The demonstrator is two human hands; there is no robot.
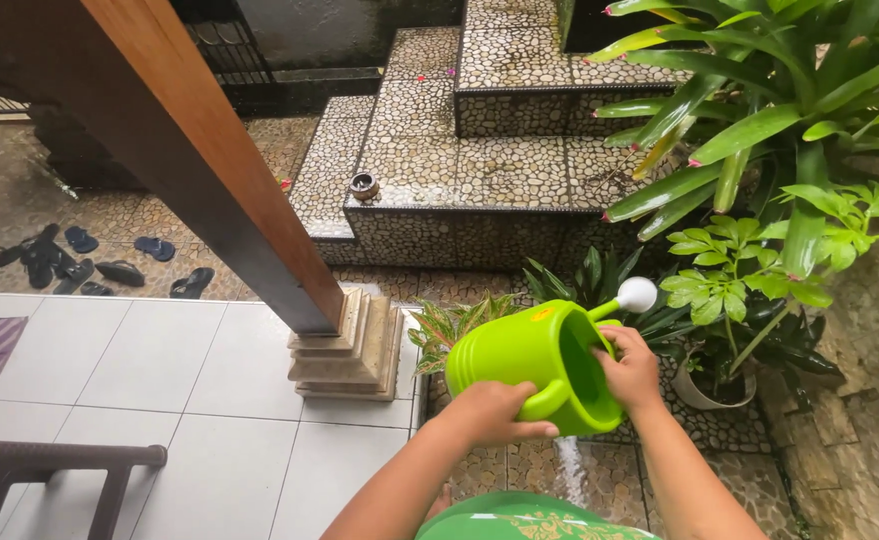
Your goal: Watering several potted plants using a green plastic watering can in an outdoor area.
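Watering can (535, 352), lime green plastic, sits tilted in both hands at about five o'clock from the wooden post's stone base (350, 345), its white rose head (637, 294) pointing toward two o'clock into the potted plants (730, 285). Its far side and most of the spout are hidden behind the body, and the pot (705, 392) below the leaves shows only as a pale rim. A thin stream of water (567, 468) falls from the can's lower edge at six o'clock; where it lands is blocked by the green patterned clothing (525, 525) at the bottom edge.

The left hand (490, 412) is closed around the curved handle at the can's seven o'clock, knuckles up, forearm running in from the lower frame. The right hand (632, 370) clasps the rim of the wide opening at three o'clock, fingers curled over the edge, so their tips cannot be seen inside. Both forearms are cut off at the bottom.

Farther off, sandals (80, 262) lie scattered at ten o'clock on wet pebble paving, and pebbled steps (460, 170) rise at twelve o'clock. A dark chair (50, 475) is cropped at eight o'clock.
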